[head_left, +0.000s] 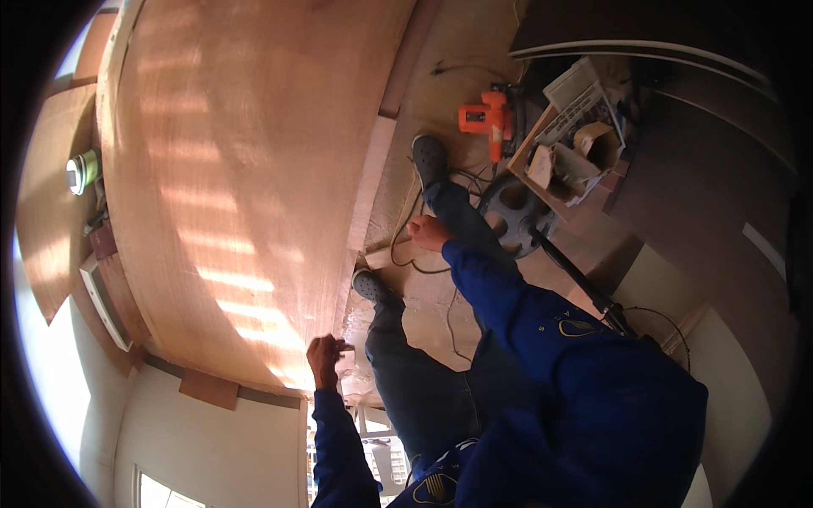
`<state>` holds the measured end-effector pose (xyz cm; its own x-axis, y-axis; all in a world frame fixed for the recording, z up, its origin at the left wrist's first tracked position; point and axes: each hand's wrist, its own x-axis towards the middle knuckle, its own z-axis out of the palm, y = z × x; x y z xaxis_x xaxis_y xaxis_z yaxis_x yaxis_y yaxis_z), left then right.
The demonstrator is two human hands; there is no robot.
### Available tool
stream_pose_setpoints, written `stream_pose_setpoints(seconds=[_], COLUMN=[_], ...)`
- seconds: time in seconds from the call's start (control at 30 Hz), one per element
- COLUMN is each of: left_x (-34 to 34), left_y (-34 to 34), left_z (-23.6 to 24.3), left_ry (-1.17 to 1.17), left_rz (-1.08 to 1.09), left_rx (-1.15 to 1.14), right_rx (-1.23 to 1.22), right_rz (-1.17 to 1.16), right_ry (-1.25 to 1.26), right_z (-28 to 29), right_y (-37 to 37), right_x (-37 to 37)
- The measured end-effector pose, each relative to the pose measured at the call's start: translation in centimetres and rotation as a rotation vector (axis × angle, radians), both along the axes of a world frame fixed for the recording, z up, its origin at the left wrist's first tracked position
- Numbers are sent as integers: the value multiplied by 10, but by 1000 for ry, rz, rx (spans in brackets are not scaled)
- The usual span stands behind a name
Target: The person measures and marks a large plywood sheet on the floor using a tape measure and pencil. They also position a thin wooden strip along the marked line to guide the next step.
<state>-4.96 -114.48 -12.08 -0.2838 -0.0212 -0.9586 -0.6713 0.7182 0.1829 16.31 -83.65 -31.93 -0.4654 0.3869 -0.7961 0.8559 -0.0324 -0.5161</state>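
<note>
wooden panel (246, 152) by left hand (323, 361) — lettered right sleeve (508, 309), yellow emblem (578, 328)

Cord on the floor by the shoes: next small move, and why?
I'd probably use the right hand to slide the cord aside: its loop lies between the shoes, a likely snag. No item shows in that hand, while the left hand is at the wooden panel's edge.
</note>
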Motion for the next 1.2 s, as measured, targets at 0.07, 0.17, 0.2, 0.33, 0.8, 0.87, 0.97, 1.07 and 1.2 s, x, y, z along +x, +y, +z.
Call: stream_pose_setpoints(seconds=[0.07, 0.17, 0.2, 0.33, 0.8, 0.87, 0.97, 1.07, 1.2], left_x=[6, 21, 28, 38, -24, -36, -62, -97, -151], left_y=[5, 27, 40, 112, 285, 295, 328, 387, 497], left_z=[64, 153, 176, 227, 292, 293, 287, 268, 245], left_ry=[-42, -80, -54, -60, 95, 83, 59, 45, 19], left_rz=[-10, -4, 30, -16, -119, -152, -180, -180, -186], left_rx=[-152, -161, -147, -71, 190, 145, 80, 58, 27], right_rx=[-4, -63, -106, -46, -17, -70, 133, 190, 51], right_rz=[-42, -267, -382, -308, -314, -424, -255, -304, -485], right_ry=[65, 151, 156, 138, -221, -163, -26, 64, 126], right_z=[39, 109, 134, 215, 333, 331, 316, 305, 324], right_y=[61, 140, 166, 257, 379, 401, 449, 505, 584], right_x=[8, 34, 47, 100, 136, 113, 69, 36, 15])
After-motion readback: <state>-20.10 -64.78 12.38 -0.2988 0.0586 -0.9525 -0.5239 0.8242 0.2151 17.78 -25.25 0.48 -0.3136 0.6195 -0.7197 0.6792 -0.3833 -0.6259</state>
